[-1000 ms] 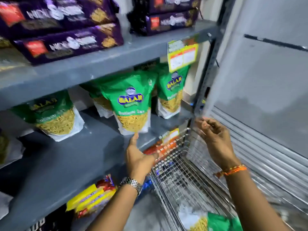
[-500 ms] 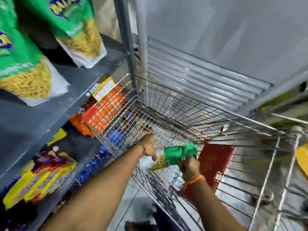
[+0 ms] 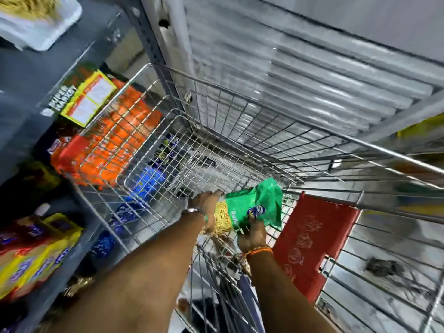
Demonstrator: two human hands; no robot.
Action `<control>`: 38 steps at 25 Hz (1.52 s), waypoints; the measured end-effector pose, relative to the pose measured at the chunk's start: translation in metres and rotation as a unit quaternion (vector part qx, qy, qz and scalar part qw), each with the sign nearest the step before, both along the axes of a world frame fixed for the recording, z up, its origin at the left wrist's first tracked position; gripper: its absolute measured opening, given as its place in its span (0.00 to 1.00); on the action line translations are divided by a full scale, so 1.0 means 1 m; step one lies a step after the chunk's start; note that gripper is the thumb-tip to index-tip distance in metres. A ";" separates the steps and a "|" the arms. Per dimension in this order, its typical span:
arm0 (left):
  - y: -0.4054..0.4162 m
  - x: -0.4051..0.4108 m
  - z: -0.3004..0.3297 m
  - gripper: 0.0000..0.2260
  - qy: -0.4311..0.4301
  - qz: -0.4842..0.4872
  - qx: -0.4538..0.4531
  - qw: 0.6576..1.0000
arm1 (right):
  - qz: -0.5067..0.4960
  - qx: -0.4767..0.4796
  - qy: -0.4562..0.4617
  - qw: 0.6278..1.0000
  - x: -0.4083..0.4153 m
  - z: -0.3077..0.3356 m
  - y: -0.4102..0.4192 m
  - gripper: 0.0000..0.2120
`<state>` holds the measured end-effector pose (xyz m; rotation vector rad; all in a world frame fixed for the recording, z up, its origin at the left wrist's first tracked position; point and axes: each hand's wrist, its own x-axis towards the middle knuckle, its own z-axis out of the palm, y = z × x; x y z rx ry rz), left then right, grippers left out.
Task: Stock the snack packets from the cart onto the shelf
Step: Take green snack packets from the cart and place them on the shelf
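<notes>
A green snack packet [image 3: 252, 207] with yellow noodles showing through its clear part lies on its side over the wire cart [image 3: 240, 131]. My left hand [image 3: 206, 207] grips its lower, see-through end. My right hand [image 3: 252, 234] holds the packet from underneath at the green part. Both hands are inside the cart basket. The grey shelf [image 3: 28, 87] runs along the left, with another packet [image 3: 36, 18] of the same kind at the top left corner.
A red plastic flap [image 3: 312, 243] hangs at the cart's near end. Orange packets [image 3: 110, 150] and yellow and purple packs [image 3: 33, 255] fill lower shelves on the left. A yellow price tag [image 3: 89, 99] sits on the shelf edge. A corrugated metal shutter [image 3: 300, 75] stands behind the cart.
My hands left the shelf edge and went down into the cart. They took hold of the green packet, which now sits slightly higher and more unfolded than half a second ago.
</notes>
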<state>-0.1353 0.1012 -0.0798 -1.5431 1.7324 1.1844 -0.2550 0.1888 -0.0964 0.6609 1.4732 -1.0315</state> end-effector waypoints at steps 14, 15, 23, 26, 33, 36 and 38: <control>-0.009 0.086 0.139 0.48 0.130 0.177 -0.183 0.958 | 0.058 -0.237 0.150 0.958 0.016 0.133 -0.071 0.15; -0.008 0.095 0.157 0.49 0.150 0.197 -0.208 0.946 | 0.059 -0.264 0.151 0.951 0.023 0.153 -0.078 0.15; 0.028 0.212 0.290 0.46 0.252 0.381 -0.362 0.813 | 0.181 -0.507 0.160 0.827 0.144 0.308 -0.125 0.14; 0.046 0.263 0.312 0.29 0.261 0.425 -0.403 0.767 | 0.247 -0.566 0.188 0.764 0.202 0.344 -0.129 0.14; 0.071 0.357 0.319 0.27 0.283 0.511 -0.459 0.670 | 0.345 -0.627 0.181 0.674 0.321 0.385 -0.131 0.16; 0.077 0.400 0.306 0.30 0.282 0.532 -0.492 0.629 | 0.374 -0.648 0.164 0.643 0.370 0.383 -0.132 0.18; 0.076 0.424 0.298 0.33 0.288 0.546 -0.496 0.611 | 0.385 -0.654 0.158 0.632 0.390 0.377 -0.134 0.19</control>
